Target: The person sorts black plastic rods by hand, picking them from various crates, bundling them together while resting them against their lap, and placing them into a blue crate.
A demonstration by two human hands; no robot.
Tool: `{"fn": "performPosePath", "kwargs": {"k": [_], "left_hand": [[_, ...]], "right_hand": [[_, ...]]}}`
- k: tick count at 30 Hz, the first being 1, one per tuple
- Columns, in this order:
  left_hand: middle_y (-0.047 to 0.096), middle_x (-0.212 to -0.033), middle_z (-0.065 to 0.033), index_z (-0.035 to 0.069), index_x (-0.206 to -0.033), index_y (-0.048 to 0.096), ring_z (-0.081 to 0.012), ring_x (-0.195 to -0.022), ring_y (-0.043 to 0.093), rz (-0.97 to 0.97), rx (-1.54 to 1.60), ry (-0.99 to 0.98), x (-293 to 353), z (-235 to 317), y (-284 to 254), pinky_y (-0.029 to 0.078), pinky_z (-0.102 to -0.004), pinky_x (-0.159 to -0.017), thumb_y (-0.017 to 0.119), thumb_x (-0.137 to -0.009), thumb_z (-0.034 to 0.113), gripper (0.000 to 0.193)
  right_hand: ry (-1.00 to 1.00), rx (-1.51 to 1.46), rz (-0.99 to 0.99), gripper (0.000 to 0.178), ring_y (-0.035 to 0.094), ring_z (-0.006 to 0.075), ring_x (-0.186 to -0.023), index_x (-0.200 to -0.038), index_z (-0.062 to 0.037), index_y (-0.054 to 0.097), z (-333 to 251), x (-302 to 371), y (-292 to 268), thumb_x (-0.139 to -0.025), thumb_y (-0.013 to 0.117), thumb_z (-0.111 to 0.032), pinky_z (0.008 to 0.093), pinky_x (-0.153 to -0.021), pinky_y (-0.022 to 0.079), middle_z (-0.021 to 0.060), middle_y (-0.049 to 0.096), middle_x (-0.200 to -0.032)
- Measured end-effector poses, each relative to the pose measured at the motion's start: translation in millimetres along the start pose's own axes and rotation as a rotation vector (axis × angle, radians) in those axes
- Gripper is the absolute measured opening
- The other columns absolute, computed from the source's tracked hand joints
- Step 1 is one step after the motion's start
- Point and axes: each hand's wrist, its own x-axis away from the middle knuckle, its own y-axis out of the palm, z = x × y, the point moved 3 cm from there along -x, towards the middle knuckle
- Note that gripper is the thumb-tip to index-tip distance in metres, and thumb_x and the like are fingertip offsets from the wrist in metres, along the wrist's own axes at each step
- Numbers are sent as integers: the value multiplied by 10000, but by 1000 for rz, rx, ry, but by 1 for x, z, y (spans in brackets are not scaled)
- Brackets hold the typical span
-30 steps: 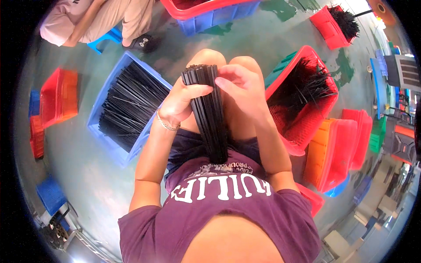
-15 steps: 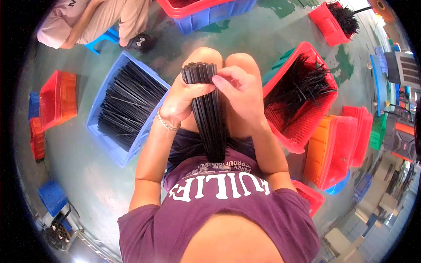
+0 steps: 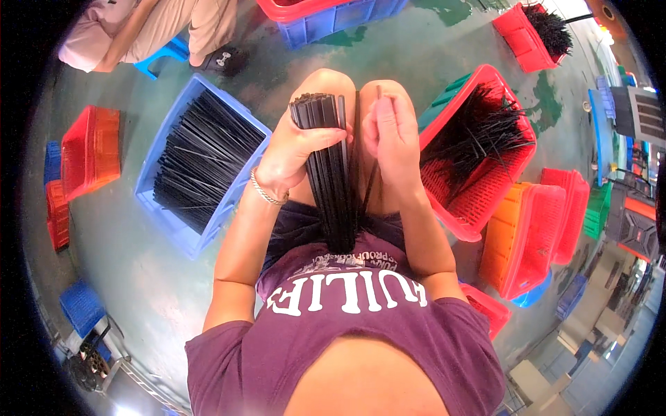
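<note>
My left hand (image 3: 295, 149) is wrapped round a thick bundle of black strips (image 3: 331, 187), long and thin, standing upright over my lap with its lower end against my shirt. One strip sits a little apart from the others at the bundle's right edge. Just right of the bundle, my right hand (image 3: 394, 142) is closed on a single black strip (image 3: 370, 186); its tip pokes out above the fingers and its lower part runs down beside the bundle. Fingertips of the left hand show behind the bundle.
A blue crate (image 3: 154, 197) of black strips stands at my left. On my right is a red basket (image 3: 466, 231) with loose, tangled black strips. Orange and red crates (image 3: 531, 239) stand beyond it. Far left, a person (image 3: 149, 35) sits on a blue stool (image 3: 165, 57).
My right hand has moved right, away from the bundle's top, and now grips one strip apart from it. The left hand keeps its hold on the bundle.
</note>
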Motion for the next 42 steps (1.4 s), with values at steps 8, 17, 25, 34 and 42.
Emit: {"fn": "performPosePath", "kwargs": {"k": [8,17,25,34,42], "left_hand": [[627,-946,-95,-21,-1062,560,-181,-829,619,-30,67,32,-9,2,7,504,-297,-761,601,-761,19,307],[534,-947,-26,9,-1089,504,-121,-859,536,-12,-9,68,-16,13,6,460,-266,-768,615,-723,36,384],[605,-916,-69,-26,-1069,539,-165,-818,597,28,25,50,-18,8,2,493,-289,-754,603,-744,0,332],[621,-920,-94,-23,-1048,550,-182,-814,612,49,-8,52,-18,6,-2,503,-298,-742,611,-748,-11,307],[623,-989,-120,-31,-1096,544,-227,-925,626,-7,78,5,-15,8,-3,505,-321,-818,578,-775,-4,324]], "right_hand": [[14,-146,99,188,551,88,-727,-1021,21,563,-9,-4,-2,-854,605,-57,217,-676,454,42,598,-886],[-93,156,40,206,564,86,-742,-984,21,603,-18,-11,8,-853,611,-137,226,-681,460,28,624,-822],[-122,211,107,158,557,84,-726,-976,21,539,-21,-12,2,-888,546,-109,211,-643,442,27,591,-802],[-67,205,86,269,457,49,-613,-975,28,561,-19,-12,4,-794,681,-131,195,-542,386,-17,515,-698],[-186,308,324,244,424,40,-575,-1014,26,599,-17,-8,-6,-791,663,-48,181,-583,383,-25,540,-738]]}}
